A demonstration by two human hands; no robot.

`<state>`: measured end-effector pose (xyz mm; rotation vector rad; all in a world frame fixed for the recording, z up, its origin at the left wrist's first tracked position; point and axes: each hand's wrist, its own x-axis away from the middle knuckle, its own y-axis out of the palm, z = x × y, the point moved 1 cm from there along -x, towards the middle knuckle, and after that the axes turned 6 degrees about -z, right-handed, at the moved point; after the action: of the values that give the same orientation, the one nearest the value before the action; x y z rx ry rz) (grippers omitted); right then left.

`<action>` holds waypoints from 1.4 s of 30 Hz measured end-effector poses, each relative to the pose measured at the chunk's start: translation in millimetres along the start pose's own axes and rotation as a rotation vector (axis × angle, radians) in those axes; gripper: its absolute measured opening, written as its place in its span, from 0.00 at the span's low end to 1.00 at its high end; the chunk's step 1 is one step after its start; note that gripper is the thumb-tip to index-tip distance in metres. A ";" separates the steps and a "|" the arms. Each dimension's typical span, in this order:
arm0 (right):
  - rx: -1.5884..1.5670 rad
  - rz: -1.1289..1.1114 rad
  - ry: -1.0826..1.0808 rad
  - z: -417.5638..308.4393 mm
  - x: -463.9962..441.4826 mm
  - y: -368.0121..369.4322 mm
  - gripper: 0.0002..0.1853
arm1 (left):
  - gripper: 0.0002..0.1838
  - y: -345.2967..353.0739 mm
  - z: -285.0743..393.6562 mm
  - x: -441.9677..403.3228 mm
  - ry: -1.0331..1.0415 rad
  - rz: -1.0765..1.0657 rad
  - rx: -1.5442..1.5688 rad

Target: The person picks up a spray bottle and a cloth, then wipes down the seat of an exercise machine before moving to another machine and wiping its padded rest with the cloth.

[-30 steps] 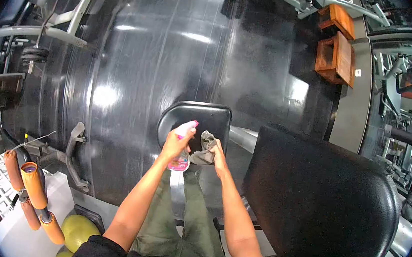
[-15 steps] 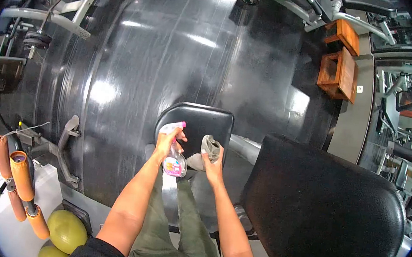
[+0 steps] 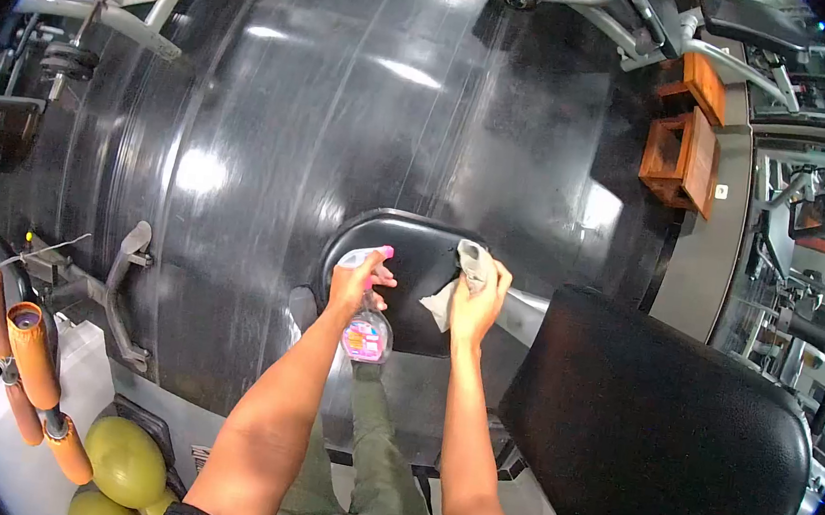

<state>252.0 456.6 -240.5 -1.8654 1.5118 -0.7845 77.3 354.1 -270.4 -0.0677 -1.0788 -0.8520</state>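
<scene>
My left hand point(image 3: 355, 284) grips a clear spray bottle point(image 3: 366, 338) by its neck, under a white and pink trigger head. The bottle has a pink label and hangs over the near left part of a black padded seat point(image 3: 417, 258). A crumpled grey-beige cloth point(image 3: 472, 264) is bunched in my right hand point(image 3: 479, 305), at the right edge of the same seat. One corner of the cloth hangs down to the left over the pad. Whether the cloth presses on the seat at every point is hard to tell.
A large black backrest pad point(image 3: 654, 444) stands close on my right. Orange foam rollers point(image 3: 32, 363) and green balls point(image 3: 125, 461) are at lower left. Wooden boxes point(image 3: 682, 160) stand by the wall at upper right. Dark flooring point(image 3: 274, 142) stretches ahead, with gym machines around it.
My right hand has moved right and slightly up with the cloth, from the seat's near right side to its right edge. My left hand and the bottle have shifted slightly right in view.
</scene>
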 end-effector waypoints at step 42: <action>0.321 -0.597 0.392 5.3 -128.6 -8.6 0.32 | 0.33 -1.9 -0.3 -2.6 -0.053 0.057 -0.028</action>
<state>239.0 584.8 -246.5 -1.9971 0.9362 -1.6408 75.9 354.2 -273.3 -0.1449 -1.1092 -0.8178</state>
